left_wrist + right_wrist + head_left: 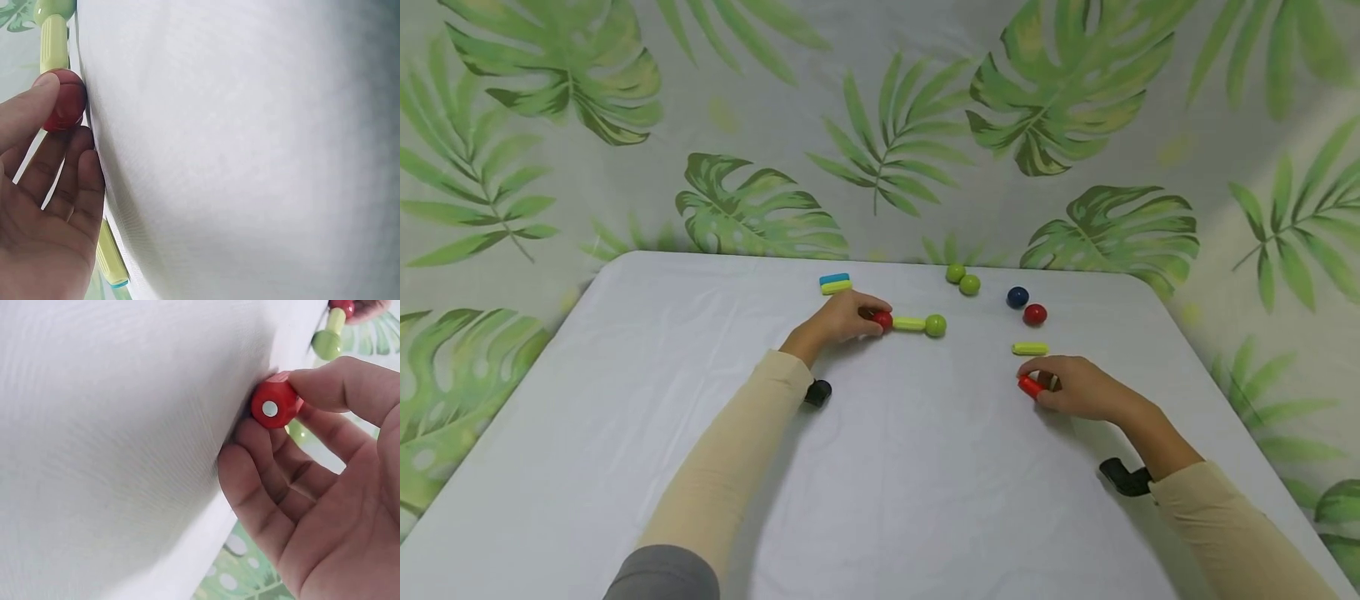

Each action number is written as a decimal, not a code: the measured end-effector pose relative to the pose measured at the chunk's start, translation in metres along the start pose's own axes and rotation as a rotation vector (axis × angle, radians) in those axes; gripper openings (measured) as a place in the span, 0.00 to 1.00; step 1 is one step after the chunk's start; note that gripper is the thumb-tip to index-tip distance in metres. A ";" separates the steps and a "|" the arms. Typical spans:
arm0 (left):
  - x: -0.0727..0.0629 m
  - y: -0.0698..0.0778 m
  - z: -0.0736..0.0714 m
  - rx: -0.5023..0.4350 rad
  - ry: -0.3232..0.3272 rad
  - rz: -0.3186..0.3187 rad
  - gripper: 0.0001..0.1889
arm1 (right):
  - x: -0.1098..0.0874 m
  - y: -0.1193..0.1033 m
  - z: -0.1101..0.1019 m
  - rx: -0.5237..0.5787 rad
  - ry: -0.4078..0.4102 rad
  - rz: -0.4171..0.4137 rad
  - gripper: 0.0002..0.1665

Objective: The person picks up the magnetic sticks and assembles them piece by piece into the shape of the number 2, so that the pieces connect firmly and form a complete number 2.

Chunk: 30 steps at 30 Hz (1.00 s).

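Note:
Between thumb and fingers, my left hand (pixel 844 317) pinches a red ball (pixel 65 100). A yellow-green rod (pixel 909 323) runs from that ball to a green ball (pixel 936 325), the three joined in a line low over the table. My right hand (pixel 1086 389) pinches a short red rod (pixel 275 403), whose end with a pale round dot faces the right wrist camera. Just beyond the right fingertips lies a loose yellow-green rod (pixel 1030 348). Behind the left hand, a blue rod (pixel 834 279) and another yellow-green rod (pixel 837 287) lie side by side.
Two green balls (pixel 970 285) sit near the back edge of the white table (pixel 880 483). To their right are a dark blue ball (pixel 1018 297) and a loose red ball (pixel 1035 314). A leaf-patterned cloth (pixel 895 133) hangs behind.

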<state>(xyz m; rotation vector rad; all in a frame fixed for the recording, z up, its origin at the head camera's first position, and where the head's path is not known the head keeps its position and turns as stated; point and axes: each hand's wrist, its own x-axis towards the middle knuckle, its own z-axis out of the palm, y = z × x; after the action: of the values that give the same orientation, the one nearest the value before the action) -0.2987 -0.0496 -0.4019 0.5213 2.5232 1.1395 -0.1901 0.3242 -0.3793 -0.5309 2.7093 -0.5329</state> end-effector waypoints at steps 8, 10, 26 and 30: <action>0.002 -0.003 0.001 -0.003 -0.002 0.007 0.21 | 0.000 0.002 0.003 0.026 0.109 0.012 0.24; 0.002 -0.003 0.001 -0.006 -0.002 0.004 0.21 | -0.001 0.002 0.002 0.029 0.158 -0.016 0.23; 0.003 -0.002 0.000 -0.014 -0.006 -0.013 0.21 | 0.022 -0.020 0.002 0.413 0.041 -0.005 0.25; 0.002 -0.002 -0.001 -0.015 -0.006 -0.023 0.21 | 0.035 -0.025 0.008 0.395 0.043 -0.009 0.26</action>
<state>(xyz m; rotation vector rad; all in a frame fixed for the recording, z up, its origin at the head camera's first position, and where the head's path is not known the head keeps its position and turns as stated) -0.3016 -0.0505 -0.4029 0.4897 2.5070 1.1464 -0.2106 0.2856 -0.3839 -0.4271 2.5416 -1.0603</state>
